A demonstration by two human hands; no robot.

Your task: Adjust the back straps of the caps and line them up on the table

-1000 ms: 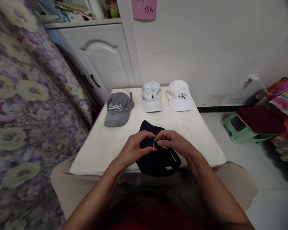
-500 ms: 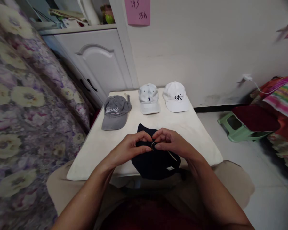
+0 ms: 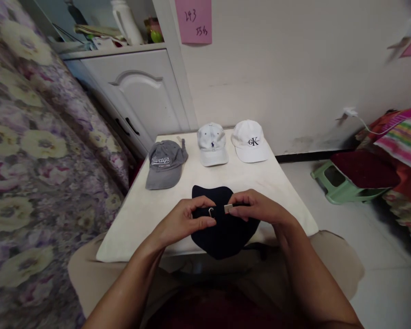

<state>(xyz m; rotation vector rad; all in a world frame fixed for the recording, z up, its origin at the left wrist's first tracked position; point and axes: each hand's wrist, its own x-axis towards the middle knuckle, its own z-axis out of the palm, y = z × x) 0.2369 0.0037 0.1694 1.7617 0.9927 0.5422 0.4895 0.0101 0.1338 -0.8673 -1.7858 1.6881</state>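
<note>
A dark navy cap lies on the near part of a small white table, its back strap facing me. My left hand pinches the strap side that carries a small metal buckle. My right hand pinches the other strap end, which has a pale metal tip. The two strap ends are apart by a small gap. Behind them sit a grey cap, a white cap with a small dark logo and a white cap with black letters.
A flowered bed cover runs along the left. A white cupboard stands behind the table, under a shelf with a bottle. A pink note hangs on the wall. To the right are a green stool and striped bedding.
My hands were together at the buckle; now they have drawn apart, with the strap end out of the buckle. The dark cap has flattened and shifted slightly. The view has tilted up a little.
</note>
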